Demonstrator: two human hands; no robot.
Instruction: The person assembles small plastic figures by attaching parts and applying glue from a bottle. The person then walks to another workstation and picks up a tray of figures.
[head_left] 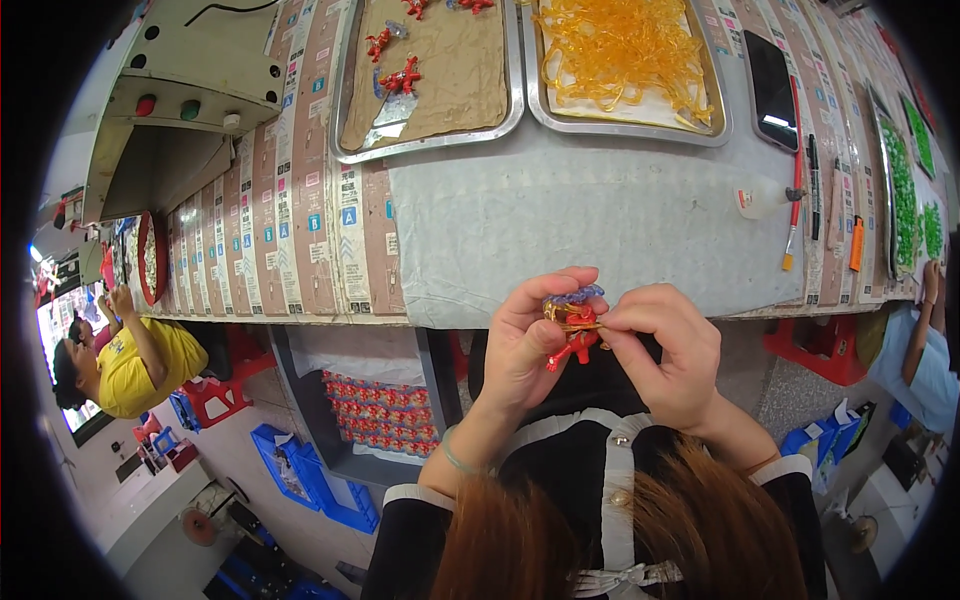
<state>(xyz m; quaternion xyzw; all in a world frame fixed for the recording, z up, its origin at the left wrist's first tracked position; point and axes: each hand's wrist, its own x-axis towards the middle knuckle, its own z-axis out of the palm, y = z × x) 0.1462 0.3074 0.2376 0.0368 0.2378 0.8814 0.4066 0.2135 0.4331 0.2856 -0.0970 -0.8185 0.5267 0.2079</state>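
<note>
Both hands are closed on one small red toy [584, 343], with a blue part on top and yellow in the middle. The left hand [520, 335] grasps it between thumb and fingers. The right hand [668, 340] pinches at the yellow part with its thumb and finger tips; I cannot tell just how that bit sits on the toy. The toy is up in the air by the near edge of the table [290, 230], in front of the person's chest.

A pale gray sheet [600, 210] lies just past the hands. On the far side are two metal trays side by side. The left tray [430, 143] has a few red toys [400, 78] on brown paper. The right tray [630, 133] holds a big messy pile of yellow strips [625, 50]. Farther right are a black phone [770, 85], a red brush [794, 215], a small bottle [765, 197] and an orange tool [857, 245]. Near and left, below the table, a gray box [380, 468] holds rows of red toys.
</note>
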